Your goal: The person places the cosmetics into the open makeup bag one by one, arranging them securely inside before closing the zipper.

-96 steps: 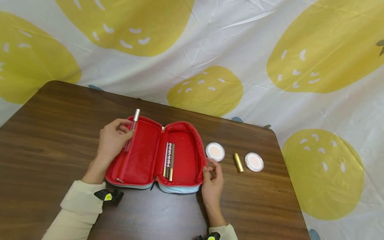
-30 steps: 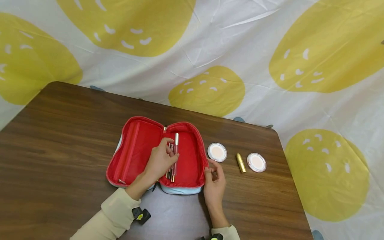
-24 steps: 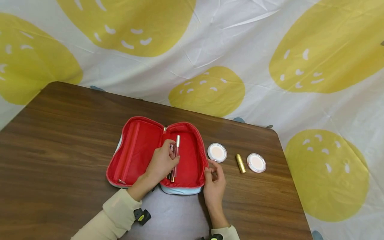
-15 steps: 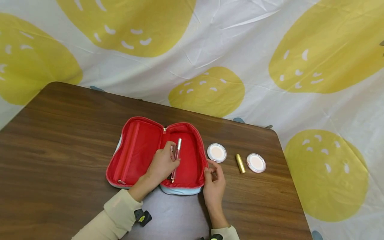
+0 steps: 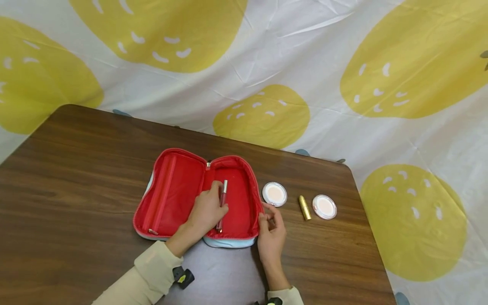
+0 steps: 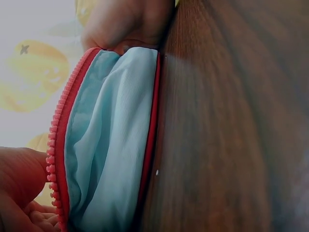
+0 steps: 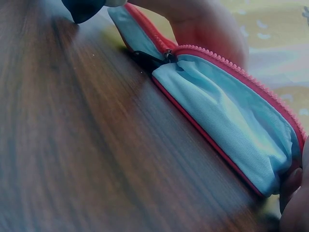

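A makeup bag point(image 5: 240, 199) lies unzipped on the table, red inside and pale blue outside. My left hand point(image 5: 206, 208) reaches into its right compartment and pinches a lip gloss tube point(image 5: 224, 190) with a silver cap and a pinkish-red body. The tube points away from me, close to the compartment's left side; its middle is partly covered by the fingers. My right hand point(image 5: 271, 235) holds the bag's right edge between thumb and fingers. In the left wrist view, the pale blue side wall point(image 6: 113, 140) hides the fingers' grip. The right wrist view shows the same wall point(image 7: 227, 116) resting on the table.
Right of the bag lie a round compact point(image 5: 274, 194), a gold lipstick tube point(image 5: 304, 207) and a second round compact point(image 5: 324, 206). A patterned curtain point(image 5: 324, 63) hangs behind the wooden table point(image 5: 95, 169). The bag's left half point(image 5: 183, 190) lies spread flat.
My left hand has carried the lip gloss from the bag's left half into the right compartment and lowered it. The slim pencils there are now hidden beneath the hand. My right hand stays at the edge.
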The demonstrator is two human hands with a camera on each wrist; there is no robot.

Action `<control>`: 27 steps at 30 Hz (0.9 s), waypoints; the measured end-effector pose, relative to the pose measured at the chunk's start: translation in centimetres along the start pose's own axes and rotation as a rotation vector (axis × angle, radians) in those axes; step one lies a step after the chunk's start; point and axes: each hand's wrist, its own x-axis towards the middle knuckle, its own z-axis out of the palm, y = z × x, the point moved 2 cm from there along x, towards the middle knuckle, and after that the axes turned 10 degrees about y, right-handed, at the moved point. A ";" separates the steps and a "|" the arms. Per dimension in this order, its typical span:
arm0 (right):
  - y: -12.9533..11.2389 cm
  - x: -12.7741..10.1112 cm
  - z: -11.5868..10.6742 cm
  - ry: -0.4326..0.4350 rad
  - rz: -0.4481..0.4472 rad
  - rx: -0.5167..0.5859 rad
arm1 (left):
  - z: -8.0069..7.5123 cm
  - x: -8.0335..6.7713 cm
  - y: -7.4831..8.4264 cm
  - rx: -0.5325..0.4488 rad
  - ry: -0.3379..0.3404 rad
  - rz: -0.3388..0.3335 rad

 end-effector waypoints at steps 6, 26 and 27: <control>0.1 0.0 0.0 -0.001 -0.016 -0.004 | 0.1 0.0 0.0 0.056 -0.001 0.014; 0.0 0.0 0.0 -0.003 -0.023 0.003 | 0.4 0.0 0.0 0.102 0.009 0.120; 0.0 0.0 0.0 -0.003 -0.022 0.002 | 0.4 0.0 -0.1 0.109 0.009 0.126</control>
